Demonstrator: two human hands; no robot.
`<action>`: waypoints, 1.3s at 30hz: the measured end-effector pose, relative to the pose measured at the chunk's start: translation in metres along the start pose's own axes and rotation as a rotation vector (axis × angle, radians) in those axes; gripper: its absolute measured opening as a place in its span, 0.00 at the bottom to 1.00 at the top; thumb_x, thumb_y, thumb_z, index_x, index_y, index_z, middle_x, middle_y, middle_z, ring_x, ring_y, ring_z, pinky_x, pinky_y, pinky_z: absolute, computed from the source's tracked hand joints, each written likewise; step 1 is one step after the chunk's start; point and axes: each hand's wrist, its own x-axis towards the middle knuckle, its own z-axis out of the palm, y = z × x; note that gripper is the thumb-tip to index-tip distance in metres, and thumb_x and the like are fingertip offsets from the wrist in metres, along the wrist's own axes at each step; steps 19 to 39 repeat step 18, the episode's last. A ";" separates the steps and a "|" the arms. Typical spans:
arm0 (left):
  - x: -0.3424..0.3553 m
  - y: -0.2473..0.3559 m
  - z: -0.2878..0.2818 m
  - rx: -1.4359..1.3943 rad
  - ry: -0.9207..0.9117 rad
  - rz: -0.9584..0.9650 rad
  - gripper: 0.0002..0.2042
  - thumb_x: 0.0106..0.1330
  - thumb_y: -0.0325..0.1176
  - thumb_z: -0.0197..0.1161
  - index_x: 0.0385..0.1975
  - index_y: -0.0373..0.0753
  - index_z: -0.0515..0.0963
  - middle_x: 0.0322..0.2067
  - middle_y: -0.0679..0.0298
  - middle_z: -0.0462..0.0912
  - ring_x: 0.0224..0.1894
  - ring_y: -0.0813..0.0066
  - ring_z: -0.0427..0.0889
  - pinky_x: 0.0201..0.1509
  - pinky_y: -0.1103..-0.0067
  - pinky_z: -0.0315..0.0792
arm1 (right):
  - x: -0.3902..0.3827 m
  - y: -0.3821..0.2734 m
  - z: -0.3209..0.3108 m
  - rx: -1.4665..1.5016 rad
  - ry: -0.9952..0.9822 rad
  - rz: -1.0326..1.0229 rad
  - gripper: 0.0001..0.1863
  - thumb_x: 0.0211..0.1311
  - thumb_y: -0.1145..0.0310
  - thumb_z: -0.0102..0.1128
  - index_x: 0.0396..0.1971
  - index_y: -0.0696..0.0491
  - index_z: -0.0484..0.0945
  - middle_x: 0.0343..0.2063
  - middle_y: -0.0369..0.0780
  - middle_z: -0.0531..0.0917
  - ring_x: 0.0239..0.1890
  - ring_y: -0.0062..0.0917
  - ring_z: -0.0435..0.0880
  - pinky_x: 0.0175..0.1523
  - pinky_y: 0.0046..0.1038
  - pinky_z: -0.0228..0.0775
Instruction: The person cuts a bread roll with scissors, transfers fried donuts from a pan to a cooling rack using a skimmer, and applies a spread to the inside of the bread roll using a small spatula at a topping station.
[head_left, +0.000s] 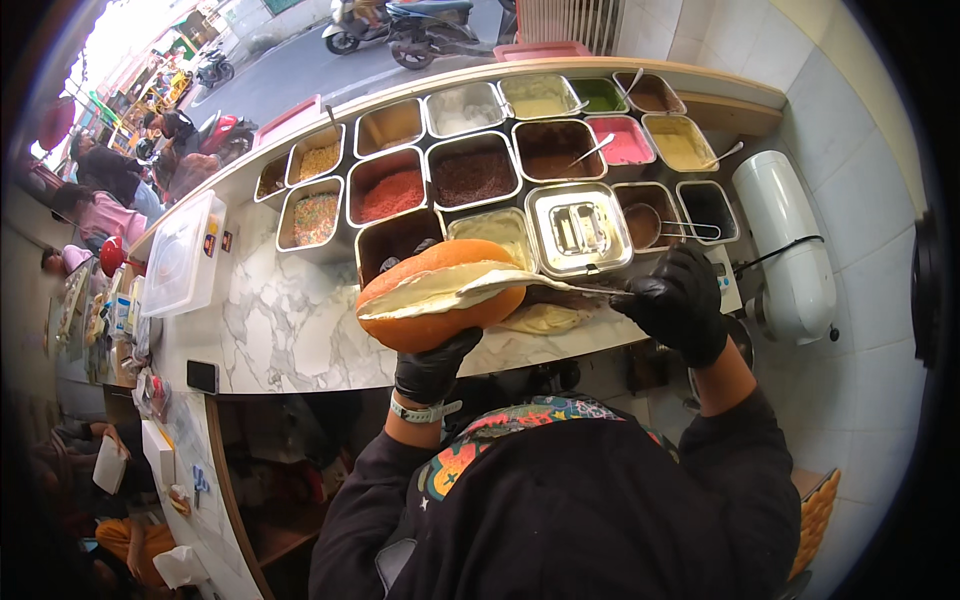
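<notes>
My left hand, in a black glove, is closed round a large golden bread bun from below, with dark fingertips also showing at its far side. The bun is split lengthwise, and pale cream lies thick along the cut. My right hand, also gloved in black, grips the handle of a slim metal spreader. Its cream-coated blade rests on the cream at the bun's right end. Just behind the bun stand a steel tub of pale cream and a lidded steel tub.
Several steel tubs of toppings, such as red crumbs and coloured sprinkles, line the marble counter. A clear plastic box and a phone lie at left. A pale green stand mixer stands at right. People are at far left.
</notes>
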 end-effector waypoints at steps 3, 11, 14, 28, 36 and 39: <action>-0.006 -0.001 0.003 0.282 -0.017 0.121 0.27 0.51 0.18 0.60 0.53 0.37 0.60 0.44 0.61 0.71 0.42 0.72 0.73 0.44 0.78 0.71 | -0.005 -0.002 -0.006 -0.048 0.044 0.011 0.18 0.34 0.58 0.72 0.23 0.46 0.70 0.19 0.32 0.66 0.21 0.25 0.68 0.29 0.27 0.61; -0.009 -0.009 -0.002 -0.080 0.066 -0.078 0.23 0.51 0.18 0.59 0.49 0.36 0.63 0.35 0.59 0.74 0.28 0.74 0.76 0.27 0.84 0.74 | -0.004 0.009 -0.025 -0.070 0.017 0.021 0.17 0.34 0.61 0.71 0.24 0.48 0.72 0.16 0.33 0.68 0.22 0.28 0.70 0.34 0.31 0.65; -0.011 0.001 0.006 -0.008 0.039 -0.109 0.29 0.49 0.18 0.62 0.53 0.36 0.60 0.44 0.61 0.70 0.40 0.74 0.72 0.41 0.81 0.70 | -0.007 0.014 -0.029 -0.036 -0.124 0.012 0.17 0.35 0.60 0.71 0.24 0.47 0.72 0.17 0.33 0.68 0.22 0.27 0.70 0.34 0.31 0.65; -0.013 0.001 0.005 0.089 -0.005 -0.067 0.28 0.52 0.22 0.62 0.53 0.36 0.60 0.47 0.59 0.69 0.46 0.71 0.72 0.48 0.79 0.70 | -0.008 0.015 -0.027 -0.042 -0.126 -0.021 0.17 0.38 0.60 0.69 0.27 0.45 0.71 0.23 0.33 0.68 0.24 0.26 0.69 0.32 0.29 0.62; -0.013 0.001 0.005 0.089 -0.005 -0.067 0.28 0.52 0.22 0.62 0.53 0.36 0.60 0.47 0.59 0.69 0.46 0.71 0.72 0.48 0.79 0.70 | -0.008 0.015 -0.027 -0.042 -0.126 -0.021 0.17 0.38 0.60 0.69 0.27 0.45 0.71 0.23 0.33 0.68 0.24 0.26 0.69 0.32 0.29 0.62; -0.013 0.001 0.005 0.089 -0.005 -0.067 0.28 0.52 0.22 0.62 0.53 0.36 0.60 0.47 0.59 0.69 0.46 0.71 0.72 0.48 0.79 0.70 | -0.008 0.015 -0.027 -0.042 -0.126 -0.021 0.17 0.38 0.60 0.69 0.27 0.45 0.71 0.23 0.33 0.68 0.24 0.26 0.69 0.32 0.29 0.62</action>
